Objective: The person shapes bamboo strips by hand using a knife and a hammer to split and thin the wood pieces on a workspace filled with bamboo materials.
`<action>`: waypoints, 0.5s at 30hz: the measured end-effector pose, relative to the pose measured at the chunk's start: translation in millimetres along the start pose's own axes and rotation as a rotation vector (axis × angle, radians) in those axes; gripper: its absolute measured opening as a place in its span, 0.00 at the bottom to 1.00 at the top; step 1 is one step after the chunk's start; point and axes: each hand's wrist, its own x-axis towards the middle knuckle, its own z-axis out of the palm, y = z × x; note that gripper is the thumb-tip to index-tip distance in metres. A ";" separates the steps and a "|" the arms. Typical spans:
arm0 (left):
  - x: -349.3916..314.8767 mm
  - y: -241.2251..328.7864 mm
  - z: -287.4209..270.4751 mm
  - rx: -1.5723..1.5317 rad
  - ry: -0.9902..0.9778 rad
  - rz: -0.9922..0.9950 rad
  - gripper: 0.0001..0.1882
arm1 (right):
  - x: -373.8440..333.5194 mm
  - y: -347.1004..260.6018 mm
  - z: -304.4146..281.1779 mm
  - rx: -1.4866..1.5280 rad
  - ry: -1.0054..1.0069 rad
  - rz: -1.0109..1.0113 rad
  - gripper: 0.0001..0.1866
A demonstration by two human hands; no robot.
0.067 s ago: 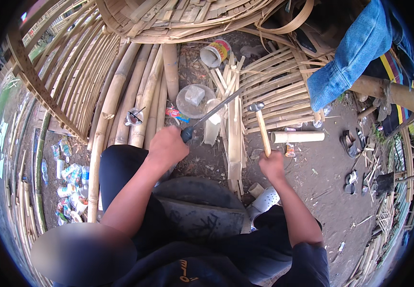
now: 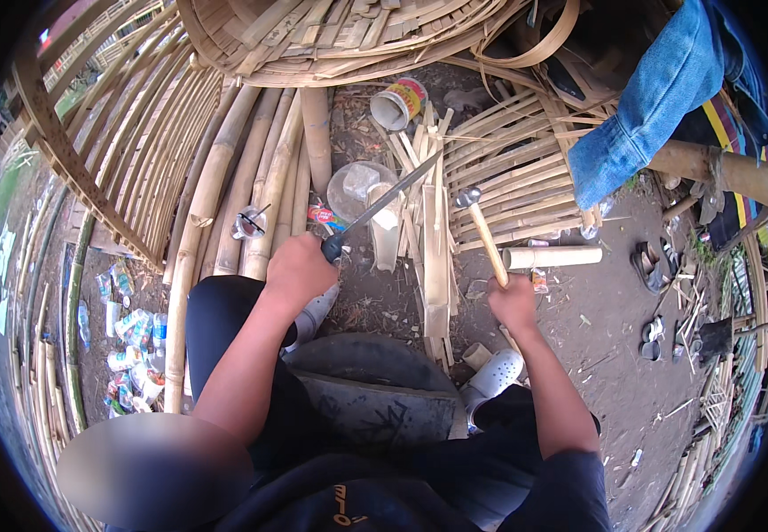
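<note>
My left hand (image 2: 302, 271) is closed round the dark handle of a long knife (image 2: 390, 197). Its narrow metal blade slants up to the right, with the tip over the split bamboo strips (image 2: 435, 257) in front of me. In my right hand (image 2: 513, 303) is a hammer (image 2: 489, 241), gripped low on its pale wooden handle. The hammer's metal head points away from me, just right of the strips. Beneath the blade lie a pale bamboo piece (image 2: 385, 241) and a clear block on a round grey lid (image 2: 346, 193).
Bamboo poles (image 2: 215, 168) and a slatted frame (image 2: 127, 133) stand left. A woven basket (image 2: 357, 53) fills the far side, near a tub (image 2: 399, 102). A bamboo slat panel (image 2: 517, 168) and cut tube (image 2: 552, 257) lie right. Blue denim (image 2: 650, 106) hangs far right; plastic litter (image 2: 136, 346) lies left.
My left hand has moved slightly left with the knife, and the blade's tip has swung a little. My right hand and the hammer have shifted slightly right.
</note>
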 end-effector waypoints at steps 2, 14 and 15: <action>-0.1 -4.4 -1.2 0.000 0.015 -0.002 0.10 | 3.0 -6.3 -4.8 0.009 0.003 -0.024 0.12; -13.1 17.6 -0.5 0.054 -0.155 -0.003 0.11 | -3.4 -46.1 -19.3 0.059 -0.054 0.054 0.13; -13.3 16.7 -1.2 0.055 -0.159 -0.006 0.11 | -3.9 -55.2 -26.3 0.165 -0.031 0.023 0.14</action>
